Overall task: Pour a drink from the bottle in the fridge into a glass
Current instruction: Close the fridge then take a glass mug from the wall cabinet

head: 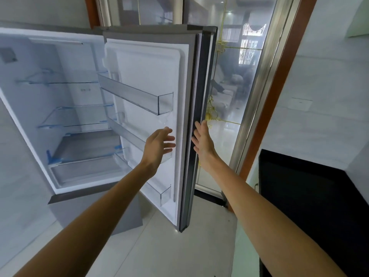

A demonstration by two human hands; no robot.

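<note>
The fridge (30,108) stands with its door (151,76) swung wide to the right. Its glass shelves and clear door racks (137,94) hold nothing that I can see; no bottle or glass shows. My left hand (159,142) hovers with fingers spread in front of the door's inner side, near the middle rack. My right hand (203,138) is flat and spread against the door's outer edge (199,116), fingers pointing up. Neither hand holds anything.
A black countertop (299,196) lies at the lower right beside a white tiled wall. Behind the door a glass sliding door (239,76) with a metal frame gives onto another room. Pale floor tiles (179,246) stretch below the fridge door.
</note>
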